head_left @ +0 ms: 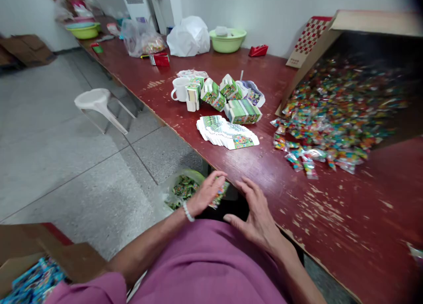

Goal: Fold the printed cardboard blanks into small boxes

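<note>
Head view: the left hand [205,194] grips a green printed packet [222,195] just off the near edge of the worktop [267,176], while the right hand [257,213] is spread, its thumb apart from its fingers. Fanned cards [224,132] lie on the worktop inward of that edge, left of the spilled wrapped sweets [309,156].

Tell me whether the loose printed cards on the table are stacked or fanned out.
Fanned out: the printed cards overlap in a staggered row, edges showing.
</note>
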